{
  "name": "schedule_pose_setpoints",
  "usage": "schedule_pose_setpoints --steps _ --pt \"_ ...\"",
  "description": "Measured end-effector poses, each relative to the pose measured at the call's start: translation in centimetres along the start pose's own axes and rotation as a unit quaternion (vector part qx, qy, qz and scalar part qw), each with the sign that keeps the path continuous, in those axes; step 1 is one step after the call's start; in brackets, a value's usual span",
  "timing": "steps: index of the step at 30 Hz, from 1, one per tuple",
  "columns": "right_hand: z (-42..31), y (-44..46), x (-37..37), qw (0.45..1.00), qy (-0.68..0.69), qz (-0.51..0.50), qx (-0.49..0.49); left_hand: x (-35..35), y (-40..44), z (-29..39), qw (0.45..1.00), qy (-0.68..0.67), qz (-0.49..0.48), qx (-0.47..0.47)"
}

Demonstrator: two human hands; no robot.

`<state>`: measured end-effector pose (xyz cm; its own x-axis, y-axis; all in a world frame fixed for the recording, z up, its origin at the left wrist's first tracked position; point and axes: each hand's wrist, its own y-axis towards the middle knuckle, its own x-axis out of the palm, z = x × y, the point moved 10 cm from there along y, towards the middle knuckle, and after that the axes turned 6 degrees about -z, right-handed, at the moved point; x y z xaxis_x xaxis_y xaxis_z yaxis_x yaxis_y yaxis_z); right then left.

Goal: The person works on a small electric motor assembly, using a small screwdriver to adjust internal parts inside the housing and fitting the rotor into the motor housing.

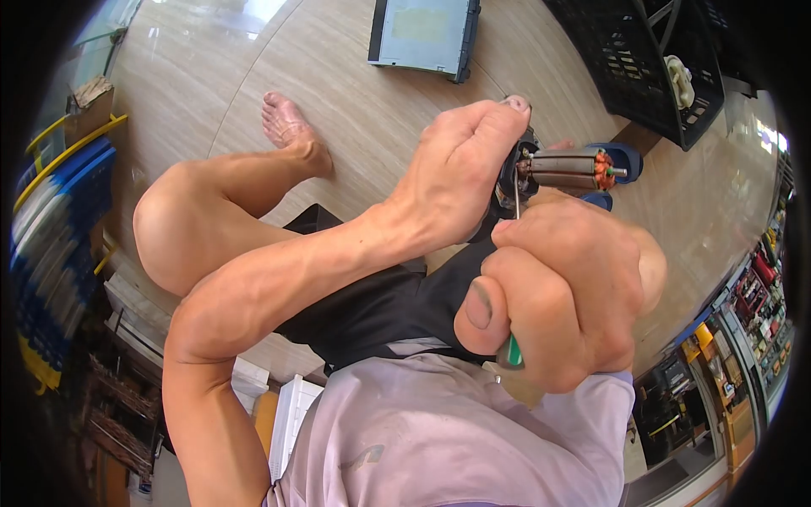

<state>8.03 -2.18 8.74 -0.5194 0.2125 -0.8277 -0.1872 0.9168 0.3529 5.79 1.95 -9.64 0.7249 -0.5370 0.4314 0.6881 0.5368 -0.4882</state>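
At upper right of centre, a motor rotor (568,169) is jutting bare from its black housing (507,180), looking only partly enclosed. The left hand (460,160) is clamping its fingers around the housing; the right hand (562,287) is gripping a green-handled tool (514,351).

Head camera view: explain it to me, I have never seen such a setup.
There is no machine arm here: a person works with two bare hands, and this single picture comes from a camera on their head, looking down. The left hand holds a black part, with a motor core with copper-coloured windings sticking out. The right hand holds a green-handled tool, its thin metal shaft up at the black part. On the floor lies a flat-topped metal box, and a black crate stands nearby.
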Motion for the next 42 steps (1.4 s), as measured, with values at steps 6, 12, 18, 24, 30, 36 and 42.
schedule_pose_setpoints --steps 6,12,18,24,30,36,42 --pt "0.2 -0.2 -0.4 0.999 -0.004 0.035 0.037 0.1 0.3 0.1 1.000 -0.015 -0.004 0.005" --pt "2.4 -1.1 -1.0 0.989 0.109 0.050 0.090 -0.1 -0.2 2.2 0.999 -0.003 0.003 0.042" --pt "3.1 -1.9 -0.4 0.979 0.164 0.004 0.118 -0.5 -0.6 1.7 0.999 -0.029 0.005 0.026" --pt "3.7 -1.9 -0.3 0.971 0.197 -0.006 0.137 -0.3 -0.6 0.9 0.997 -0.023 -0.064 -0.047" --pt "3.8 -1.9 -0.2 0.975 0.187 0.008 0.120 0.2 -0.6 1.2 0.997 -0.041 -0.058 -0.025" --pt "2.2 -2.5 -1.5 0.978 0.173 0.119 0.012 0.0 -0.2 1.5 0.998 -0.002 -0.069 -0.002" --pt "1.8 -2.5 -1.5 0.979 0.154 0.132 0.001 0.1 -0.1 1.4 0.997 -0.030 -0.065 0.008"
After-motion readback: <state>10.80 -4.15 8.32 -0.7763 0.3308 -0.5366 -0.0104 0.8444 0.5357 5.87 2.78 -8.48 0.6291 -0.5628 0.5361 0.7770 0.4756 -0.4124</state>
